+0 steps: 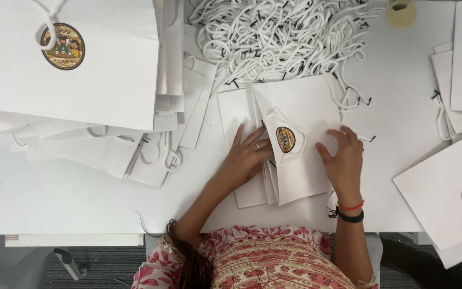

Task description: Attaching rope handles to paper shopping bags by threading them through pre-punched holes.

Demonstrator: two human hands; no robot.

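A flat white paper bag [300, 139] with a round brown sticker [285, 139] and a white cord handle lies atop a small stack near the middle of the white tabletop [81, 198], just short of its near edge. The left hand [244, 158] rests open, fingers spread flat on the folded bags beside the sticker, gripping nothing. The right hand [343, 160] presses down with bent fingers on the bag's right side, also holding nothing. A tangle of white cord handles [279, 32] fills the far edge; a large bag stack [81, 80] with a round sticker occupies the far-left corner, another stickered bag [445, 192] the right edge.
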